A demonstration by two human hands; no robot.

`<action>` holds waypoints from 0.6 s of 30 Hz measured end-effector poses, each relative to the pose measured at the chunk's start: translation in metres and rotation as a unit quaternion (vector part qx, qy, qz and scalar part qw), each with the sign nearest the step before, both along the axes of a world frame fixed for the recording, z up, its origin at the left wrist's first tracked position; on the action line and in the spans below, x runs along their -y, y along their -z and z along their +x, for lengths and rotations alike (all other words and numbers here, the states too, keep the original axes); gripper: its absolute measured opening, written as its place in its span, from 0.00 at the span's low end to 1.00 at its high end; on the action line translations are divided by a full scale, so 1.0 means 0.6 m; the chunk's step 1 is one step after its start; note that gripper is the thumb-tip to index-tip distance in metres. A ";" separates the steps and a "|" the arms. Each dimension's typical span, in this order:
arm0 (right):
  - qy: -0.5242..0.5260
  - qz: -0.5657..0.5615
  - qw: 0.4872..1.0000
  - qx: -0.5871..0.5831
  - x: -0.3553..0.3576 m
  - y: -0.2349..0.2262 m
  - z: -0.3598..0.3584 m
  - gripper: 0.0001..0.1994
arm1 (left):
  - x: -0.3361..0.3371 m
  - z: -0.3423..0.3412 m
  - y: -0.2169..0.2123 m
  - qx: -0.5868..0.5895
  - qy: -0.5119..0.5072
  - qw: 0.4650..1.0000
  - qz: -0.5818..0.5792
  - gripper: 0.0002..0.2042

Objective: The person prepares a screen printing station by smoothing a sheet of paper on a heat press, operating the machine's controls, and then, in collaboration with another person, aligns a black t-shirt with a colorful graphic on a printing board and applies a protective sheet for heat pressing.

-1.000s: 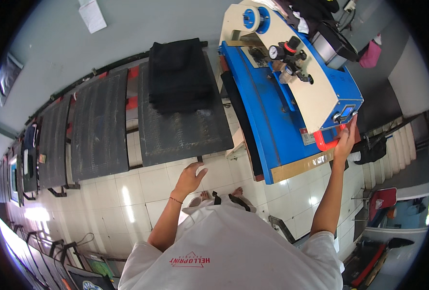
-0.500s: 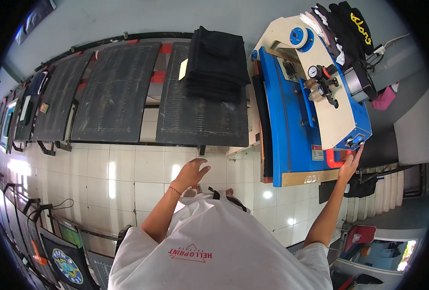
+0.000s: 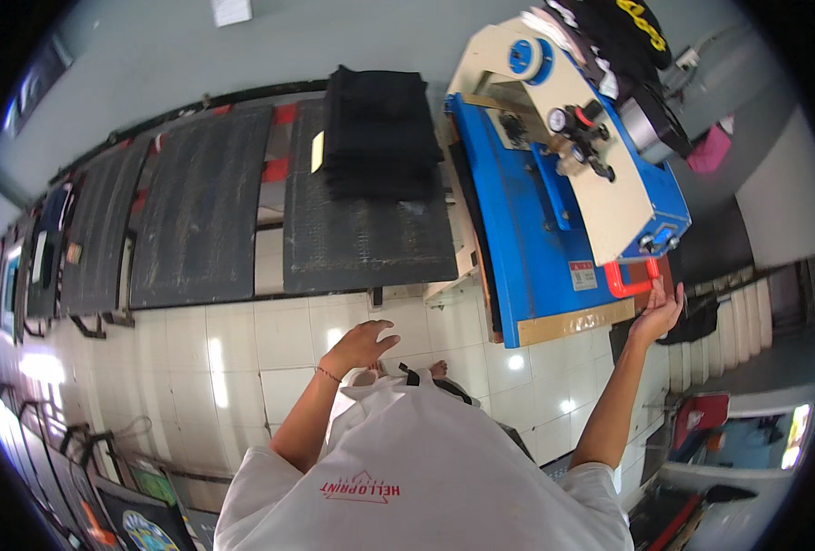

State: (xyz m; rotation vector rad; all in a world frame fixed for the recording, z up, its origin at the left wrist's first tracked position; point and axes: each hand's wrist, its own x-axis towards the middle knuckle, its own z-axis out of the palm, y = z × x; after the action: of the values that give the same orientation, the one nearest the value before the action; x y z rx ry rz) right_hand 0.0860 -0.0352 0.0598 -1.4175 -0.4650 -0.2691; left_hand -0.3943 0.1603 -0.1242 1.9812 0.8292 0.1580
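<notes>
A: so who's holding what?
B: Left hand (image 3: 360,344) hangs loose, empty, palm down. Right hand (image 3: 657,317) looks palm-up and unclenched by the red handle (image 3: 630,290) of the press (image 3: 600,207); can't tell about contact.
A: progress?
B: Black cloth (image 3: 380,138) ahead of the left looks folded, stacked. Pressing done or left? can't tell.

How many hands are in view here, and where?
2: the left hand is above the tiled floor; the right hand is by the blue press's red handle, contact unclear. Neither looks hidden.
</notes>
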 end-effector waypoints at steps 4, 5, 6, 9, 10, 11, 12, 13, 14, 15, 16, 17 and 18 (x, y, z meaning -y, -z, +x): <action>0.029 0.037 0.999 -0.013 0.140 0.107 -0.010 0.23 | -0.016 0.047 -0.036 -0.021 0.085 0.996 -0.033 0.22; 0.079 0.011 0.996 -0.045 0.165 0.142 -0.028 0.22 | -0.018 0.063 -0.053 -0.038 0.115 0.991 -0.057 0.20; 0.061 -0.010 0.994 -0.092 0.175 0.172 -0.072 0.20 | -0.016 0.070 -0.052 -0.015 0.119 0.991 -0.062 0.18; -0.044 -0.084 0.959 -0.266 0.191 0.263 -0.183 0.18 | -0.024 0.092 -0.046 0.000 0.168 0.983 -0.080 0.15; -0.079 -0.127 0.937 -0.314 0.202 0.290 -0.210 0.17 | -0.023 0.107 -0.039 -0.007 0.187 0.978 -0.096 0.14; -0.111 -0.122 0.907 -0.388 0.215 0.313 -0.235 0.15 | -0.025 0.124 -0.034 -0.018 0.205 0.972 -0.110 0.14; -0.114 -0.164 0.885 -0.422 0.223 0.322 -0.252 0.14 | -0.018 0.149 -0.037 -0.003 0.239 0.962 -0.133 0.13; -0.112 -0.184 0.875 -0.433 0.235 0.340 -0.271 0.14 | -0.008 0.182 -0.056 -0.009 0.275 0.951 -0.143 0.13; -0.112 -0.207 0.862 -0.448 0.250 0.362 -0.296 0.15 | 0.010 0.203 -0.075 -0.018 0.306 0.939 -0.157 0.13; -0.106 -0.218 0.866 -0.437 0.265 0.380 -0.314 0.15 | 0.027 0.224 -0.096 -0.024 0.333 0.927 -0.170 0.13; -0.102 -0.233 0.869 -0.424 0.279 0.399 -0.328 0.15 | 0.044 0.250 -0.117 -0.043 0.379 0.912 -0.149 0.14; -0.107 -0.253 0.870 -0.410 0.279 0.390 -0.338 0.15 | 0.054 0.268 -0.118 -0.044 0.398 0.903 -0.156 0.14; -0.094 -0.267 0.852 -0.440 0.279 0.381 -0.347 0.16 | 0.063 0.286 -0.118 -0.045 0.415 0.894 -0.163 0.15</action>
State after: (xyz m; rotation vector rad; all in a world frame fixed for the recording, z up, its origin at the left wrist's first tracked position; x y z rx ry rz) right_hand -0.1222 -0.2026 -0.1691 -1.8350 0.1096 0.7175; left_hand -0.2227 0.1225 -0.0535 1.8569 -0.0032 -0.5429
